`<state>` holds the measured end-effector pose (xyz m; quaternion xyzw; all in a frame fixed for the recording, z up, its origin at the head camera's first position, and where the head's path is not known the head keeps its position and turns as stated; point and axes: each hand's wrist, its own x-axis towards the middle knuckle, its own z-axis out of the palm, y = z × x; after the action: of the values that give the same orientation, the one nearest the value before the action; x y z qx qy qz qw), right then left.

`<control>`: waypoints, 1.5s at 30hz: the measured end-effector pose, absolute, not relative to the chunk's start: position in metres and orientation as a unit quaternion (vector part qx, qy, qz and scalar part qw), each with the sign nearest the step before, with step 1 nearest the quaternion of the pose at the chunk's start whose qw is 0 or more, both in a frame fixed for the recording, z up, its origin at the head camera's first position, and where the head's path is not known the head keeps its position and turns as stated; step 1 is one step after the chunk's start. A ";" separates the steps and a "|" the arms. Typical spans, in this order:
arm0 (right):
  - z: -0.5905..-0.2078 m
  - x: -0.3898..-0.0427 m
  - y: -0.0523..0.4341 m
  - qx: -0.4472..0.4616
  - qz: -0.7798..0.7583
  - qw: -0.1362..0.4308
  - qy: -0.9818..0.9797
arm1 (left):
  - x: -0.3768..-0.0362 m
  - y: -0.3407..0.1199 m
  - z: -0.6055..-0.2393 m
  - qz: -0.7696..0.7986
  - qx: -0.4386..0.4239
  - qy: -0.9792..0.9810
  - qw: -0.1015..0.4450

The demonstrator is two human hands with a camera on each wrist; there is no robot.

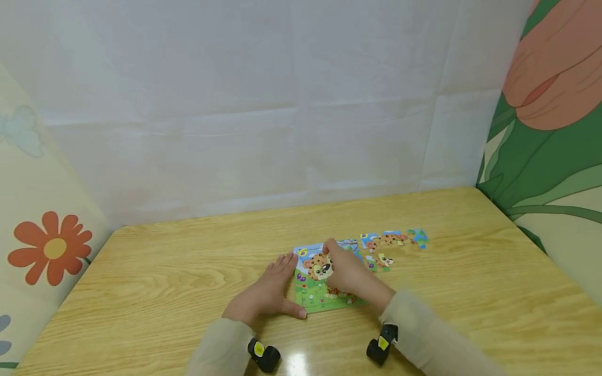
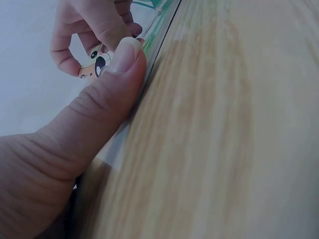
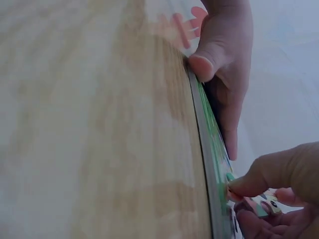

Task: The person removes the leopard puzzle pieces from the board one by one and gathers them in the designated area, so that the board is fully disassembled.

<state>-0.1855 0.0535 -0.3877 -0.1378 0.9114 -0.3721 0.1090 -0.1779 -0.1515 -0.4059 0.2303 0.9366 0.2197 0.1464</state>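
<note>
Only the head view shows the loose colourful puzzle pieces (image 1: 392, 240) lying right of the square green jigsaw board (image 1: 324, 300) near the middle of the light wooden table (image 1: 141, 282). The left hand (image 1: 263, 295) lies flat with straight fingers, thumb pressed against the board's left edge. The right hand (image 1: 348, 274) rests over the board and, as the left wrist view shows, pinches a leopard-face puzzle piece (image 2: 94, 62).

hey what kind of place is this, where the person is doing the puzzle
Probably a small tabletop play or recording corner, not an ordinary room. A wooden table is boxed in by a plain white backdrop and flower-print side panels. On it lie a cartoon jigsaw board and loose pieces.
</note>
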 end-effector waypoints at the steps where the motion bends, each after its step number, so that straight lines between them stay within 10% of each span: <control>1: -0.389 -0.184 0.053 -0.138 -0.372 0.100 0.912 | -0.178 -0.152 -0.406 0.220 0.231 0.936 0.146; 45: -0.400 -0.186 0.113 0.011 -0.664 0.047 0.746 | -0.178 -0.153 -0.406 0.214 0.236 0.938 0.137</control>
<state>-0.1863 0.1132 -0.4004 0.0110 0.7463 -0.6639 0.0473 -0.1776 -0.1529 -0.4060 0.2365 0.9378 0.2139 0.1373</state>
